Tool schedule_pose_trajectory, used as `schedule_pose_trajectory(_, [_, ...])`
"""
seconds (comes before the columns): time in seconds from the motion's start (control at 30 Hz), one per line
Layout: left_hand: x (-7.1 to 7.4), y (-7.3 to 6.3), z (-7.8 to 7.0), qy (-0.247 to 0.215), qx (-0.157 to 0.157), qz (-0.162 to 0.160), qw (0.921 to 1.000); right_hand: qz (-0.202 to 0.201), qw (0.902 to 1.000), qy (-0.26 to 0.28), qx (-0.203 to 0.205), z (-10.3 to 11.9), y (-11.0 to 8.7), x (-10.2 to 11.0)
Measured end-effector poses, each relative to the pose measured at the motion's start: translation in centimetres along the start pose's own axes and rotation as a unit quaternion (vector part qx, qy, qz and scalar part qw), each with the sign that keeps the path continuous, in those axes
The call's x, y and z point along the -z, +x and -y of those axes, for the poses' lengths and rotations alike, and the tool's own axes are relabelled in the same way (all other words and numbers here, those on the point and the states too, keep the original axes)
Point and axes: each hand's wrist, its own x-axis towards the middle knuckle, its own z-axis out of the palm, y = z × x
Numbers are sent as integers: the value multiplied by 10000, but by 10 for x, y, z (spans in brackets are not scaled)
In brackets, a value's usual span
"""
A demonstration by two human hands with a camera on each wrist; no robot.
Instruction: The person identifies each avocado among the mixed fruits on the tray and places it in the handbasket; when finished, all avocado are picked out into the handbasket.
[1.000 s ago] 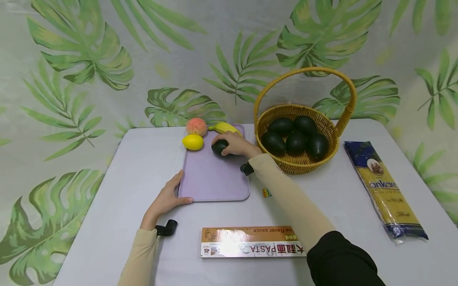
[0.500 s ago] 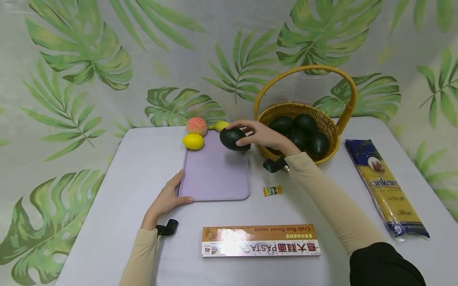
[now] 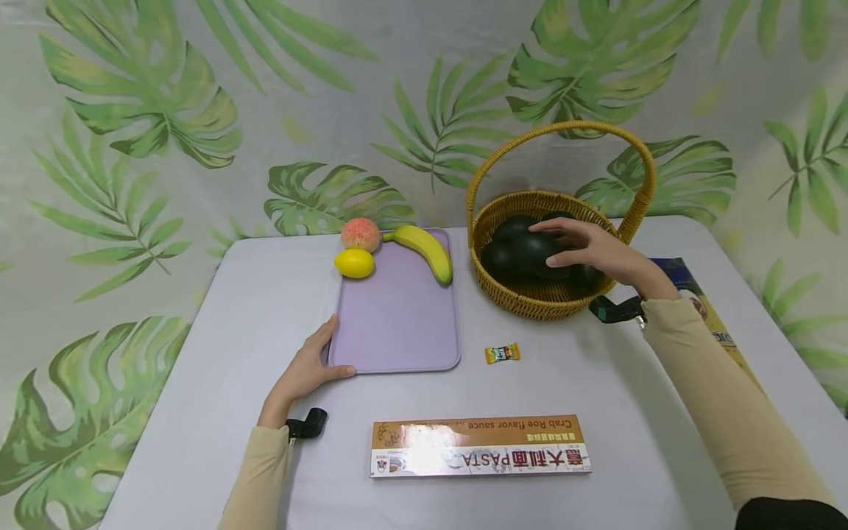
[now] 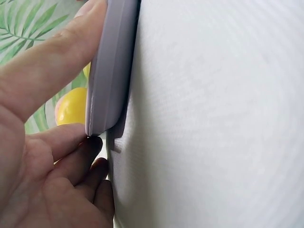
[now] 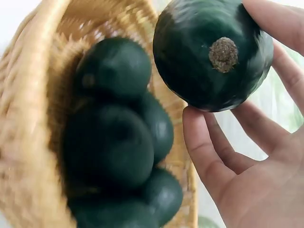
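My right hand (image 3: 599, 254) grips a dark green avocado (image 3: 535, 254) over the wicker basket (image 3: 530, 308). In the right wrist view, thumb and fingers curve round the avocado, its brown stem end facing the camera. Several more dark avocados (image 5: 109, 147) lie inside the basket below it. My left hand (image 3: 308, 372) holds the near left corner of a lilac tray (image 3: 397, 324), thumb at the front edge and fingers along the left side. A banana (image 3: 424, 246) lies on the tray's far right. A lemon (image 3: 354, 263) and a peach (image 3: 361, 235) sit at its far left corner.
In front of the basket lies a small wrapped candy (image 3: 502, 353). A long pasta box (image 3: 480, 447) is nearer me. At the right, a blue-and-yellow pasta bag (image 3: 712, 313) is partly covered by my right arm. The basket's tall handle (image 3: 563, 126) arches above it.
My right hand has lifted the avocado off the tray and carried it right, over the basket. The banana shows fully now. My left hand has stayed at the tray corner.
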Motion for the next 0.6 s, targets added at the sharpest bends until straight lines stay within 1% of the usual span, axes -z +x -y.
schedule_pose_trajectory(0.13, [0,0,0,18,-24,-14,10000,-42,9999,7,-92,-7,-9,8])
schedule_pose_trajectory(0.27, [0,0,1,15,-44,-25,10000,4,9999,-24,-140,-12,-14,9])
schedule_pose_trajectory(0.4, [0,1,1,-4,-35,-32,10000,161,9998,-57,-132,-15,-13,7])
schedule_pose_trajectory(0.6, [-1,2,1,5,-62,-33,10000,492,9984,-256,98,-20,-11,1])
